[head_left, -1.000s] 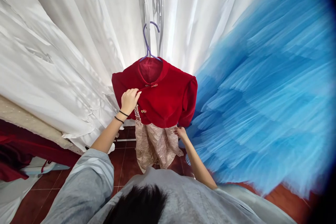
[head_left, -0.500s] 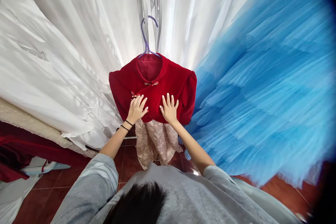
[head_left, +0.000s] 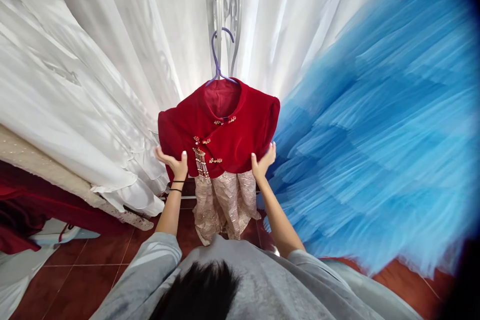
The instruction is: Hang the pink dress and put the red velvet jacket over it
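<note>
A red velvet jacket [head_left: 240,130] with a stand collar hangs on a purple hanger [head_left: 217,62]. Ornate knot fastenings run across its front, and a beaded tassel [head_left: 200,162] dangles on the left side. Below it shows a shiny pale pink skirt [head_left: 225,200]. My left hand [head_left: 174,164] is at the lower left sleeve, thumb and fingers spread apart around its edge. At the lower right sleeve is my right hand [head_left: 264,162], also open, with the thumb in front and fingers toward the outer side. How firmly either hand touches the cloth I cannot tell.
A silver metal stand [head_left: 232,5] rises behind the hanger. White drapery [head_left: 93,60] fills the left and back. A large blue tulle dress [head_left: 360,145] spreads close on the right. Dark red fabric [head_left: 52,205] lies low at left above red floor tiles [head_left: 90,265].
Both hands have left the jacket's front and moved outward to its two sleeves. The tassel and lower fastening, previously covered by my left hand, now show.
</note>
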{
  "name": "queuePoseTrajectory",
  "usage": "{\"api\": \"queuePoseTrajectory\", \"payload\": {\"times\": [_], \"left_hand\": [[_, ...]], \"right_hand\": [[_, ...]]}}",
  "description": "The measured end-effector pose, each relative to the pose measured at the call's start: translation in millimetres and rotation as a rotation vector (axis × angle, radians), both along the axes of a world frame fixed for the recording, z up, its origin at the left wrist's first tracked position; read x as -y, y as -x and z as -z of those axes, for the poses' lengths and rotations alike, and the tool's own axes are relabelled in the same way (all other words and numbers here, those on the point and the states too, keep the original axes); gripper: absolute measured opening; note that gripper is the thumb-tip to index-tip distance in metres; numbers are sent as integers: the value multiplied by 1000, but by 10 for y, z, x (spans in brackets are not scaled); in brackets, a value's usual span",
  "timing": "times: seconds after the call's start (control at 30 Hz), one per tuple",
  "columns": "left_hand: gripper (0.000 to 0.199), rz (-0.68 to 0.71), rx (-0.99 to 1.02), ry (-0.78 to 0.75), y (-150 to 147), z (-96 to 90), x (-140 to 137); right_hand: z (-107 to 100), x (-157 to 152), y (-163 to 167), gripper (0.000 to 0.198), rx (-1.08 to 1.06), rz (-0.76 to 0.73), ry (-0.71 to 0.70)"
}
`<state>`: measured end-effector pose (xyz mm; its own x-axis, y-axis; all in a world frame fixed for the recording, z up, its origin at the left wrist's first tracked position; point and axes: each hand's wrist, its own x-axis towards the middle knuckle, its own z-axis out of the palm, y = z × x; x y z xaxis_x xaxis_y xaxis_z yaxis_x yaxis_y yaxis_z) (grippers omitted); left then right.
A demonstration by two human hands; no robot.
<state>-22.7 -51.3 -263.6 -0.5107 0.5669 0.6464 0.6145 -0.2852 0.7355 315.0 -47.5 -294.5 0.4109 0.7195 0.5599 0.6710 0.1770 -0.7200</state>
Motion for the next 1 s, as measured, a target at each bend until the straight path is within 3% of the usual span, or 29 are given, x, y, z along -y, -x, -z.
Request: {"api": "queuePoseTrajectory", "payload": {"times": [0.07,0.13,0.23,0.33,0.4,0.53,0.63,0.73,0.83,0.9,1.0], "left_hand": [[102,155,190,123,148,54,10],[95,420,295,315,184,60,-21],[81,648,385,489,70,1,-110],[67,602,463,500,-9,-51,-126],[64,548,477,483,39,-35,-55],[66,493,468,476,196,76,145],[69,496,439,454,222,97,203],[76,519,405,427,202,0,179],[88,348,305,193,148,-241,80],[102,197,173,33,76,-467,-36],[119,101,-3,-50,-62,-820,-255]], "right_hand": [[153,18,-151,112,-323,-18,80],[225,-33,-234,122,-586,-247,188],[203,-134,-222,100,-764,-541,290],[152,-100,-178,61,-768,-491,309],[159,13,-182,52,-753,-435,287],[249,205,-191,51,-715,-303,269],[225,205,-172,67,-669,-253,246],[-21,200,-159,103,-451,-77,119],[-485,214,-39,125,-153,73,-34],[-828,170,143,134,14,41,-98],[-1217,-15,418,140,183,-45,-60]]}}
